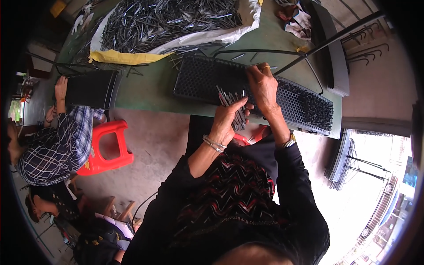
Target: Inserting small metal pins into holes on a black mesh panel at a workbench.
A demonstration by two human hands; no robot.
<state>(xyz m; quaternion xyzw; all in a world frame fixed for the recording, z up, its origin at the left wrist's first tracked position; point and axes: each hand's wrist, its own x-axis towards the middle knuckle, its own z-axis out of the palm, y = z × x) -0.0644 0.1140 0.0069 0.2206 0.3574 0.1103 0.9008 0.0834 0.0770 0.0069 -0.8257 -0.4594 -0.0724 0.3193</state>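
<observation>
A bundle of thin dark metal-looking sticks is gripped in my left hand, just off the tray's near edge. The long black perforated tray lies along the near side of the green table. Over the middle of the tray, my right hand has its fingers bent down and pressed together at the holes. What those fingers pinch is hidden by the hand. Many short dark sticks stand in the holes at the tray's right end; the left part shows holes without sticks.
A white and yellow sheet holds a large heap of loose sticks behind the tray. A black metal bar slants over the tray's right side. People sit at left beside a red stool and another dark tray.
</observation>
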